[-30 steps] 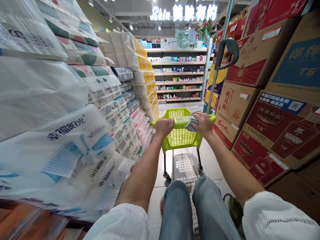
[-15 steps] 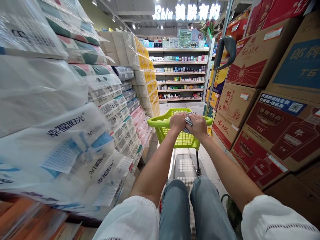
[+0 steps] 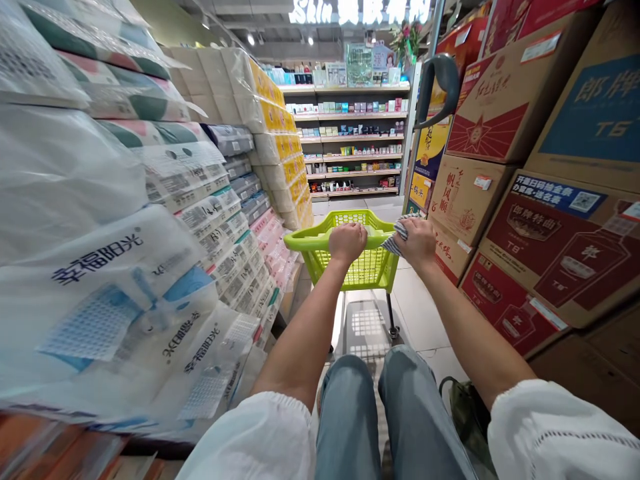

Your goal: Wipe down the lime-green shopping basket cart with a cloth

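In front of my knees stands a lime-green shopping cart (image 3: 373, 273) with a grid-patterned basket. My left hand (image 3: 348, 242) is closed around the middle of its handle rim. A grey-and-white striped cloth (image 3: 394, 245) is bunched in my right hand (image 3: 418, 241), which is closed on it at the right end of the rim. The cloth touches the green rim there. My fingertips are partly hidden on both hands.
Wrapped tissue packs (image 3: 125, 300) are stacked high along the left. Cardboard boxes (image 3: 560, 233) rise on the right, beside a pole with a grey handle (image 3: 443, 90). Shelves of small goods (image 3: 350, 117) stand ahead. A dark green bag (image 3: 467, 420) lies beside my right leg.
My right hand has moved right along the rim with the striped cloth, away from my left hand, which stays on the handle. The view has shifted slightly.
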Tool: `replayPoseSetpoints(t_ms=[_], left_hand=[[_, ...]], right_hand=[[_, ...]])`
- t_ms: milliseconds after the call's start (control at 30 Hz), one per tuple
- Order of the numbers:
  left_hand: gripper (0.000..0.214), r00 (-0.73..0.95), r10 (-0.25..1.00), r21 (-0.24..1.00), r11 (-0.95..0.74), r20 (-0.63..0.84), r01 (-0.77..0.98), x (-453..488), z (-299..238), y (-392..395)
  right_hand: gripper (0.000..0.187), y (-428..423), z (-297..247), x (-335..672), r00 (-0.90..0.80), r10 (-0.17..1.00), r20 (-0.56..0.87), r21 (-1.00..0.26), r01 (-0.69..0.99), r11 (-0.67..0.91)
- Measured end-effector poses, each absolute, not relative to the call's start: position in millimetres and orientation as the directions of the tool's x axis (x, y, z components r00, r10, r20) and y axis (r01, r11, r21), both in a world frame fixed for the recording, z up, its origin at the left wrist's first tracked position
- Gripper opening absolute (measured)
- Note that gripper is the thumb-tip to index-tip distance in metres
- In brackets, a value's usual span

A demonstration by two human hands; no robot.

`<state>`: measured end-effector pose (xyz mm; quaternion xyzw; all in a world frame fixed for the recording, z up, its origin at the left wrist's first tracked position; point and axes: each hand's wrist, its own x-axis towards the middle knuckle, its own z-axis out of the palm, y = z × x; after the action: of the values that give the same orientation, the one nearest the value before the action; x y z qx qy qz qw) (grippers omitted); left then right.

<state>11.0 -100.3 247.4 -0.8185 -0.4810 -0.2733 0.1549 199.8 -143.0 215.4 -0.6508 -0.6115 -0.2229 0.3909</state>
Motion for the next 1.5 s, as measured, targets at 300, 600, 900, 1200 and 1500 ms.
replayPoseSetpoints(t_ms=[300, 600, 900, 1200, 1500], left_hand=[[0.046, 0.411, 0.692, -0.006, -0.507, 0.594, 0.862, -2, 245, -95], [0.051, 0.403, 0.676, 0.01, -0.519, 0.616, 0.855, -3, 245, -95], [0.045, 0.385, 0.676, 0.01, -0.502, 0.628, 0.865, 1, 244, -98], [0.048, 0.389, 0.664, 0.022, -0.521, 0.638, 0.854, -13, 243, -93], [0.05, 0.356, 0.693, 0.057, -0.497, 0.627, 0.866, -21, 245, -87]], right_hand=[[0.04, -140, 217, 135, -0.045, 0.644, 0.764, -0.111, 0.974, 0.2], [0.036, -139, 209, 196, 0.159, 0.576, 0.802, -0.249, 0.965, 0.08], [0.037, -145, 217, 128, 0.041, 0.628, 0.777, -0.187, 0.968, 0.169], [0.031, -133, 219, 198, 0.062, 0.618, 0.784, -0.234, 0.951, 0.201], [0.026, -120, 220, 215, 0.003, 0.65, 0.76, -0.244, 0.928, 0.281]])
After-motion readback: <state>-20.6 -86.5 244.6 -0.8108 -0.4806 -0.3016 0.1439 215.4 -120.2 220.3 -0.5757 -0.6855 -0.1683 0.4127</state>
